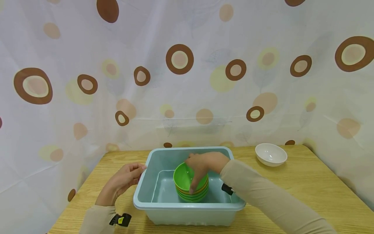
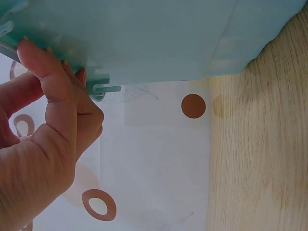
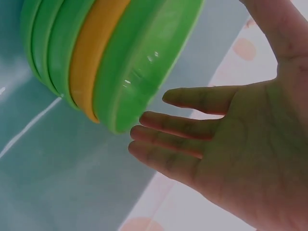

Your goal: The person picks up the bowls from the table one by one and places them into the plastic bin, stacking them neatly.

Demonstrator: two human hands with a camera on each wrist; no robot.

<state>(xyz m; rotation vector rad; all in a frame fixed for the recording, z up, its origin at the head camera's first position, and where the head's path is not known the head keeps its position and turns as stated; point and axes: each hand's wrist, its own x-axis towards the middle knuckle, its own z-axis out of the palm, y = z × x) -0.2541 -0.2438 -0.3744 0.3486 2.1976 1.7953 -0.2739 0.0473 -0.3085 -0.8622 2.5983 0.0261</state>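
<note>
A light-blue plastic tub point(image 1: 190, 206) stands on the table, and my left hand point(image 1: 125, 178) holds its left rim between thumb and fingers. In the left wrist view the fingertips point(image 2: 30, 50) are tucked under that rim against the outer wall. Inside the tub is a stack of bowls point(image 1: 182, 178), green with an orange one second from the top. Over the stack reaches my right hand point(image 1: 203, 164), thumb in front and fingers behind. In the right wrist view this hand is spread wide, its straight fingers point(image 3: 178, 125) close to the top green bowl's rim.
At the back right of the wooden table point(image 1: 292, 191) sits a white bowl point(image 1: 271, 155), outside the tub. Behind the table hangs a pale curtain point(image 1: 193, 91) with brown and beige round patterns.
</note>
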